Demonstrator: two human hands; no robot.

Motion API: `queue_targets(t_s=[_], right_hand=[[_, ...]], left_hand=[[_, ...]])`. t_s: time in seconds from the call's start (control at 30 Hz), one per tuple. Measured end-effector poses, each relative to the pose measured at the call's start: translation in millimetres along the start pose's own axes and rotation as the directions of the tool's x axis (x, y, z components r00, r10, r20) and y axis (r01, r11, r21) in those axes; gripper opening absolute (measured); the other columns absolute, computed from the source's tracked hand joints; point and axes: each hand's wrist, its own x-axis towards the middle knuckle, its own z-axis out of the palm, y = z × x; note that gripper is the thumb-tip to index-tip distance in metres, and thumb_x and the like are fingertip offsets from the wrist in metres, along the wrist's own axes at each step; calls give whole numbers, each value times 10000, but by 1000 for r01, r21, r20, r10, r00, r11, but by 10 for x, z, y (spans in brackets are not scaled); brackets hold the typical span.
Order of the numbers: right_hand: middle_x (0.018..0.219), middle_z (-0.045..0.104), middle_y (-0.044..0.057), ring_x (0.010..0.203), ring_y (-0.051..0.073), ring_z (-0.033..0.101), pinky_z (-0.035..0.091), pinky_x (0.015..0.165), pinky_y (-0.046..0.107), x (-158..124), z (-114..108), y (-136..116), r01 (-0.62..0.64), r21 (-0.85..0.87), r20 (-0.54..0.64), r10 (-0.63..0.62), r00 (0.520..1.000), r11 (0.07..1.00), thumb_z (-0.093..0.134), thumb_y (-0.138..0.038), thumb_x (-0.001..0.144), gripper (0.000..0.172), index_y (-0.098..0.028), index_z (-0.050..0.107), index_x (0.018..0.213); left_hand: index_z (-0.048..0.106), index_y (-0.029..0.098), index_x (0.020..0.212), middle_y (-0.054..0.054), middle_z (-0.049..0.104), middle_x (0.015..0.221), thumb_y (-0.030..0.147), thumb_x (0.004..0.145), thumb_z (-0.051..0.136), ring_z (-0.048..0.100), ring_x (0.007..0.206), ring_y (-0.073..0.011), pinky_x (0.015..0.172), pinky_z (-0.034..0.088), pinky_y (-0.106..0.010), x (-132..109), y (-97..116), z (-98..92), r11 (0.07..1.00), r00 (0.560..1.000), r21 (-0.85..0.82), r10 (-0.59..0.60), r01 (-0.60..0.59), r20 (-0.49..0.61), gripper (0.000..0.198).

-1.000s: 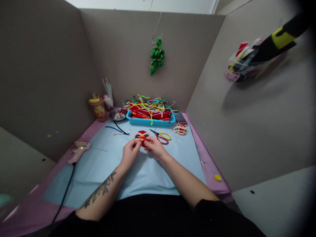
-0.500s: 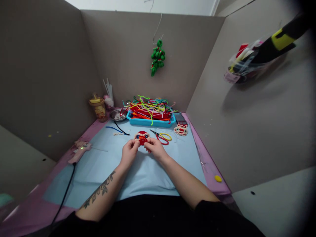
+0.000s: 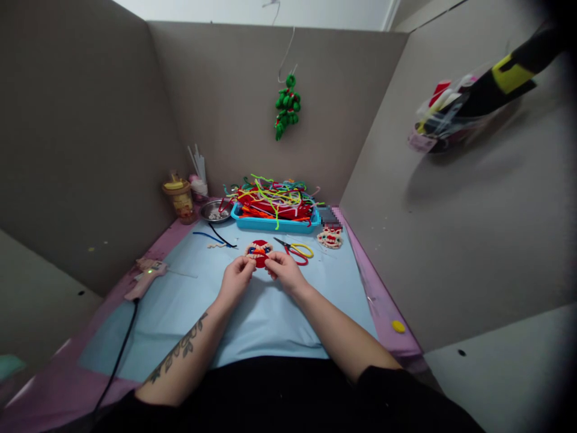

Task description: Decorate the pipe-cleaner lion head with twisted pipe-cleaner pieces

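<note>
A small red pipe-cleaner face figure [image 3: 259, 251] with blue eyes and white trim is held just above the light blue mat [image 3: 189, 300]. My left hand [image 3: 236, 279] pinches its left side with closed fingers. From the right, my right hand [image 3: 282, 272] grips the figure's lower edge, fingers curled. Both hands meet at the figure near the middle of the mat. Red and yellow scissors [image 3: 295, 249] lie just right of my hands.
A blue tray [image 3: 270, 222] heaped with coloured pipe cleaners stands at the back. A second finished figure [image 3: 330, 237] lies right of it. A glue gun [image 3: 146, 273] with cord rests at the left edge, a metal bowl [image 3: 214, 210] and cup [image 3: 179, 197] behind. Grey partition walls enclose the desk.
My fingers have shifted slightly on the red figure, which stays in the same place. Nothing else has moved.
</note>
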Motion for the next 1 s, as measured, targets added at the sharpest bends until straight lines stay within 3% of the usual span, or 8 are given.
queue_targets(t_s=[0.13,0.3,0.53,1.0], right_hand=[[464,482,-64,403,75,395,294,415,210,-1,14,20,36,1,-39,-36,999,999,631,-351,715,196,-179,553,660],[491,495,-57,419,81,402,295,420,214,-1,38,78,59,29,-50,-58,997,998,634,-371,732,204,-182,568,694],[541,536,-38,414,73,416,310,407,215,-24,19,54,45,21,22,-45,999,999,653,-417,731,252,-167,621,746],[554,537,-39,425,74,424,311,404,209,-19,16,42,12,89,60,-18,998,996,697,-480,696,322,-181,612,781]], left_hand=[[591,151,736,36,514,543,513,737,627,389,428,-76,416,298,-202,-14,15,37,996,999,-71,-45,47,21,363],[656,131,834,-30,609,702,499,653,718,561,627,-132,473,381,-194,-35,11,111,971,996,-219,-88,92,28,415],[664,124,756,-3,604,623,425,620,749,510,548,-99,476,358,-197,-28,-3,110,955,991,-272,-128,114,-36,341],[655,131,700,21,550,570,412,613,747,467,511,-84,450,332,-195,-62,79,143,933,986,-318,-168,165,19,308]])
